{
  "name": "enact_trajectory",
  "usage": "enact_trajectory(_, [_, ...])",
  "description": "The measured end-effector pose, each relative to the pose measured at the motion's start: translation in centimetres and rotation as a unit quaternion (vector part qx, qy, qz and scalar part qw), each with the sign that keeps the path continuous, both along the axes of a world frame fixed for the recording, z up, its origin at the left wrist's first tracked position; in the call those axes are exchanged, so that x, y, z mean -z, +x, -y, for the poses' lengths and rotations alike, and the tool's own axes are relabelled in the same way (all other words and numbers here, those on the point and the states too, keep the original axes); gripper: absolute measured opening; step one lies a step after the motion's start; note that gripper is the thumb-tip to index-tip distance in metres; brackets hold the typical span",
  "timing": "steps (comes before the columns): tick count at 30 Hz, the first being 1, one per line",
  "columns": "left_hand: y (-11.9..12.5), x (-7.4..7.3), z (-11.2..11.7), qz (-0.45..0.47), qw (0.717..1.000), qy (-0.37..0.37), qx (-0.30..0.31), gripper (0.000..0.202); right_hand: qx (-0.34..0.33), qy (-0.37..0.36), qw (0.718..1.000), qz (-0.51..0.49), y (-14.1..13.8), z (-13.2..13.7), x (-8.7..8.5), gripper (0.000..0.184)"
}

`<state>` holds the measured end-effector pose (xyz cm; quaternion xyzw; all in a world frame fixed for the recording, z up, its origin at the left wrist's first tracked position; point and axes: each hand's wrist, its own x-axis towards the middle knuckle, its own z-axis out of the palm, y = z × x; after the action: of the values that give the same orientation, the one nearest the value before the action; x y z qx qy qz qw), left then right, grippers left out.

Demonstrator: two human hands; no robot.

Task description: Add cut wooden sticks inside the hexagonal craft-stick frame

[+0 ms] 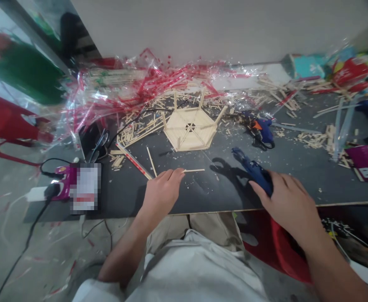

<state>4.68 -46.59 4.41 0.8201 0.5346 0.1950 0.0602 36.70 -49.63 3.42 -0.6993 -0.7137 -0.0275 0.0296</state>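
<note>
Our left hand (161, 195) pinches a thin wooden stick (194, 170), our right hand (284, 201) grips a blue glue gun (253, 170), and a hexagonal stick frame (190, 126) lies far of both.

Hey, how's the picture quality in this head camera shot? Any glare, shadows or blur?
In the head view, glare streaks across the plastic wrap; the right hand casts a dark shadow on the black board; the edges bow and smear from wide-angle distortion; a pixelated block hides a label.
</note>
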Motion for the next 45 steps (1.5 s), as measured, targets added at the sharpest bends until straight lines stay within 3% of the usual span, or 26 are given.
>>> enact_trajectory(5, [0.5, -0.1, -0.1, 0.033, 0.997, -0.061, 0.045, 0.033, 0.058, 0.057, 0.997, 0.009, 4.0, -1.1, 2.5, 0.076])
enact_trajectory(7, [0.7, -0.9, -0.4, 0.032, 0.993, -0.081, 0.085, 0.043, 0.059, 0.091, 0.994, -0.020, 5.4, -1.2, 3.4, 0.074])
enact_trajectory(10, [1.1, -3.2, -1.3, 0.004, 0.975, -0.104, 0.195, 0.060, 0.062, 0.111, 0.991, -0.032, 7.1, -1.3, 4.1, 0.072])
enact_trajectory(14, [2.2, -6.4, -2.8, -0.076, 0.950, -0.093, 0.289, 0.040, 0.067, 0.085, 0.994, -0.016, 8.3, -1.5, 3.7, 0.076])
enact_trajectory(18, [3.0, -8.0, -4.5, -0.167, 0.948, -0.057, 0.263, 0.022, 0.058, 0.071, 0.995, -0.041, 8.4, -1.8, 2.8, 0.075])
enact_trajectory(21, [2.9, -8.7, -6.6, -0.167, 0.960, -0.016, 0.224, 0.020, 0.022, 0.118, 0.990, -0.074, 7.3, -2.6, 1.7, 0.058])
enact_trajectory(23, [2.8, -9.2, -8.4, -0.155, 0.967, 0.001, 0.200, 0.027, -0.068, 0.169, 0.976, -0.118, 5.6, -3.7, 0.5, 0.044])
enact_trajectory(26, [3.0, -9.8, -11.4, -0.163, 0.971, -0.018, 0.176, 0.033, -0.208, 0.267, 0.916, -0.216, 1.6, -6.6, -1.8, 0.034])
enact_trajectory(28, [3.3, -9.7, -13.2, -0.162, 0.968, -0.059, 0.182, 0.034, -0.245, 0.325, 0.871, -0.273, -1.4, -9.1, -3.1, 0.028])
enact_trajectory(30, [3.5, -9.3, -14.5, -0.159, 0.959, -0.110, 0.205, 0.032, -0.264, 0.327, 0.859, -0.292, -4.2, -11.7, -3.6, 0.025])
enact_trajectory(32, [3.5, -8.7, -15.2, -0.164, 0.951, -0.149, 0.216, 0.030, -0.286, 0.304, 0.874, -0.250, -6.3, -13.9, -3.1, 0.026])
enact_trajectory(34, [3.5, -8.1, -15.6, -0.173, 0.946, -0.170, 0.217, 0.031, -0.304, 0.268, 0.870, -0.280, -7.7, -15.2, -1.8, 0.022])
enact_trajectory(37, [3.6, -7.6, -15.6, -0.196, 0.938, -0.180, 0.223, 0.030, -0.325, 0.241, 0.825, -0.395, -8.7, -16.0, 0.5, 0.011])
enact_trajectory(39, [3.6, -7.4, -15.6, -0.205, 0.933, -0.188, 0.228, 0.029, -0.294, 0.200, 0.804, -0.476, -8.7, -16.0, 1.5, 0.009])
enact_trajectory(42, [3.5, -7.4, -15.8, -0.183, 0.929, -0.217, 0.235, 0.028, -0.241, 0.107, 0.773, -0.577, -8.3, -15.9, 2.1, 0.025])
enact_trajectory(45, [3.2, -7.5, -16.2, -0.144, 0.932, -0.236, 0.235, 0.030, -0.220, 0.051, 0.755, -0.616, -8.1, -15.8, 2.2, 0.036])
